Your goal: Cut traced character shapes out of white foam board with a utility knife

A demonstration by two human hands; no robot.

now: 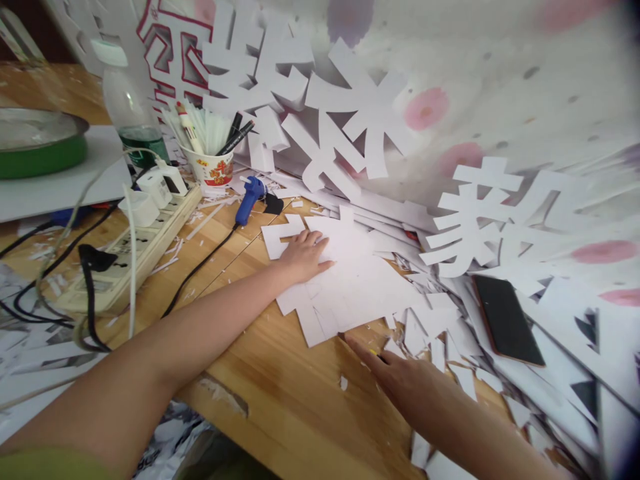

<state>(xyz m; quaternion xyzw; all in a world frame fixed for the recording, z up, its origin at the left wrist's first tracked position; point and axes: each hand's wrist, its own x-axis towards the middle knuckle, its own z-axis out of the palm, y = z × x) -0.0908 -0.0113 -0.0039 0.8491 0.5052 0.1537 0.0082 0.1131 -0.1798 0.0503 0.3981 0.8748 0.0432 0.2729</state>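
A white foam board [350,280] with a notched outline and faint pencil lines lies on the wooden table. My left hand [304,257] rests flat on its left part, fingers spread. At the board's near edge, my right hand [383,370] is closed around a slim utility knife [374,352]. Only bits of the knife's yellow and black body show, and the hand hides most of it. Its dark tip seems to touch or nearly touch the board's near corner. Cut white scraps [425,330] lie just right of the board and around my right hand.
A blue glue gun [250,200] lies behind my left hand, near a paper cup [207,167] of pens and glue sticks. A power strip [135,247] with cables stands left. Cut-out white characters [345,127] lean at the back. A phone [507,320] lies right.
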